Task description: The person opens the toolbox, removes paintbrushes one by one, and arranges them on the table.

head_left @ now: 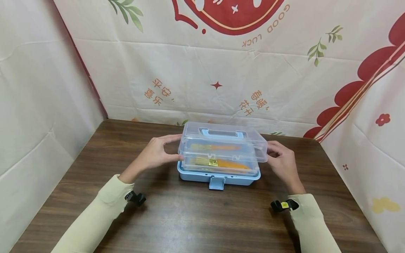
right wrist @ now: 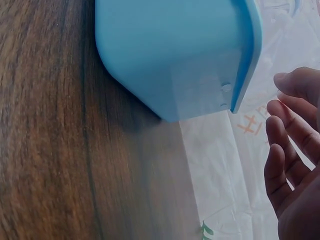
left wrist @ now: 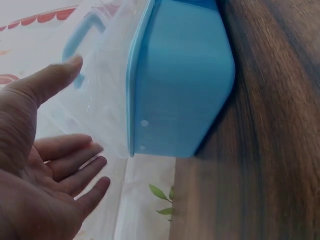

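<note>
Toolbox [head_left: 193, 176] is sitting toward the far edge of a brown wooden table [head_left: 190, 219], with a printed cloth [head_left: 190, 63] hanging behind it. Its clear lid [head_left: 221, 140] is standing apart from the front rim of its blue base [left wrist: 185, 80], leaving the contents showing through the gap and the plastic. Inside the toolbox, a clear tray [head_left: 193, 168] is lying with its front wall rising just above the rim. At the toolbox's left end, the left hand [head_left: 153, 153] is holding thumb and fingers well apart at the lid. At the toolbox's right end, the right hand [head_left: 283, 160] is bending its fingers loosely by the lid; I cannot tell whether they are pinching it. Within the toolbox, a paintbrush [head_left: 221, 163] is lying lengthwise, its pale bristles pointing to the left end and its orange handle to the right. Behind it, a fainter brush shape [head_left: 215, 147] is showing through the lid; whether it is a second brush or a reflection, I cannot tell. On the toolbox's top, a pale blue carrying handle [head_left: 223, 134] is sitting in the lid. At its front, a blue latch [head_left: 217, 183] is jutting outward, undone.
</note>
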`<state>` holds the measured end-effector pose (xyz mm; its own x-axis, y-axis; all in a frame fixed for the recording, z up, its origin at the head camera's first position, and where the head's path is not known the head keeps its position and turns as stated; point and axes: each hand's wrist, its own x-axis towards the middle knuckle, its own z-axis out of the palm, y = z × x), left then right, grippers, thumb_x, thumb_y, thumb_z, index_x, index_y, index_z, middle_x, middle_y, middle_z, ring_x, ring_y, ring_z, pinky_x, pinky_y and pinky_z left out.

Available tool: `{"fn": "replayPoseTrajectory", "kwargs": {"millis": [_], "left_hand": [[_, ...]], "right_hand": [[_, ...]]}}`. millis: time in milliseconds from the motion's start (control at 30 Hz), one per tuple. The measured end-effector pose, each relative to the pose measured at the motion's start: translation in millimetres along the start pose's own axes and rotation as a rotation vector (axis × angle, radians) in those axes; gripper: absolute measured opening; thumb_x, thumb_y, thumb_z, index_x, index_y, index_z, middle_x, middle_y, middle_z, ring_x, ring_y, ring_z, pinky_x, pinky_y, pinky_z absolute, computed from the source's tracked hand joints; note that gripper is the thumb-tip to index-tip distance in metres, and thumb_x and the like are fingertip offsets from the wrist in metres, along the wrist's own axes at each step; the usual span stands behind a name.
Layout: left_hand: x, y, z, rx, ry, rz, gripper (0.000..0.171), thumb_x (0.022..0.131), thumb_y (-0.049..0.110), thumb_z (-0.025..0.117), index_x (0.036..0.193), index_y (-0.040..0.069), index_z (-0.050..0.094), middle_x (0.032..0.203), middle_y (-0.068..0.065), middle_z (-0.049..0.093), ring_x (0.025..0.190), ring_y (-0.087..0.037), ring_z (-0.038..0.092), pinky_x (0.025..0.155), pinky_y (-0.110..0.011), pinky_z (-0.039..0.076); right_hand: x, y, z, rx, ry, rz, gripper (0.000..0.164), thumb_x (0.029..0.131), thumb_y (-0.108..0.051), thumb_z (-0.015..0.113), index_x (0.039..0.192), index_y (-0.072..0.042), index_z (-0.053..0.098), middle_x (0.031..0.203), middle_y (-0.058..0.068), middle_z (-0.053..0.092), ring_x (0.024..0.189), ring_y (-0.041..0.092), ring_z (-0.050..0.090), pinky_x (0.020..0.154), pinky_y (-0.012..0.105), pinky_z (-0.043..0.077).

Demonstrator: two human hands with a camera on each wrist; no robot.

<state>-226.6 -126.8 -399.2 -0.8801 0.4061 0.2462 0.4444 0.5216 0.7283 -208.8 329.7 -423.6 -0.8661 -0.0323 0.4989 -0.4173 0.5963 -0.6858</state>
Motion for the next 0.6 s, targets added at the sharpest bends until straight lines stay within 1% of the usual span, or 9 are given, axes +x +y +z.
{"fn": "replayPoseTrajectory", "kwargs": {"millis": [133, 200, 300, 433, 600], "left_hand": [[5.8, -8.2, 1.5, -0.011, 0.038, 0.04, 0.06, 0.095, 0.02, 0.087, 0.15, 0.007, 0.068, 0.151, -0.012, 0.067, 0.143, -0.033, 0.06, 0.114, -0.058, 0.048], [9.6, -11.6, 3.4, -0.008, 0.061, 0.044, 0.054, 0.097, 0.019, 0.085, 0.147, 0.005, 0.07, 0.148, -0.013, 0.068, 0.14, -0.033, 0.062, 0.112, -0.056, 0.051], [15.4, -15.8, 7.2, -0.003, 0.091, 0.042, 0.05, 0.099, 0.018, 0.084, 0.144, 0.003, 0.072, 0.146, -0.014, 0.07, 0.138, -0.032, 0.064, 0.109, -0.054, 0.053], [21.3, -20.0, 11.6, -0.003, 0.115, 0.049, 0.045, 0.099, 0.016, 0.084, 0.141, 0.003, 0.074, 0.145, -0.013, 0.071, 0.139, -0.03, 0.063, 0.111, -0.053, 0.052], [25.7, -22.4, 13.9, -0.003, 0.152, 0.103, 0.039, 0.098, 0.011, 0.085, 0.135, 0.001, 0.077, 0.141, -0.014, 0.073, 0.136, -0.031, 0.066, 0.111, -0.054, 0.052]], "right_hand": [[2, -1, -1, 0.004, 0.002, -0.005, 0.024, 0.095, 0.003, 0.084, 0.119, 0.0, 0.083, 0.116, 0.011, 0.075, 0.086, 0.007, 0.065, 0.077, 0.013, 0.055], [2, 0, -1, 0.007, 0.001, -0.006, 0.024, 0.095, 0.004, 0.084, 0.119, 0.001, 0.083, 0.116, 0.01, 0.075, 0.086, 0.007, 0.065, 0.077, 0.013, 0.055], [2, 0, -1, 0.01, 0.0, -0.005, 0.024, 0.095, 0.004, 0.084, 0.119, 0.001, 0.083, 0.116, 0.006, 0.075, 0.086, 0.008, 0.065, 0.077, 0.014, 0.055], [1, -1, -1, 0.013, -0.003, 0.008, 0.023, 0.096, 0.002, 0.084, 0.119, 0.0, 0.083, 0.116, 0.001, 0.074, 0.085, 0.009, 0.065, 0.076, 0.015, 0.055], [1, -1, -2, 0.02, -0.002, 0.017, 0.023, 0.095, 0.002, 0.085, 0.117, 0.002, 0.083, 0.117, 0.003, 0.074, 0.086, 0.008, 0.065, 0.077, 0.014, 0.055]]}}
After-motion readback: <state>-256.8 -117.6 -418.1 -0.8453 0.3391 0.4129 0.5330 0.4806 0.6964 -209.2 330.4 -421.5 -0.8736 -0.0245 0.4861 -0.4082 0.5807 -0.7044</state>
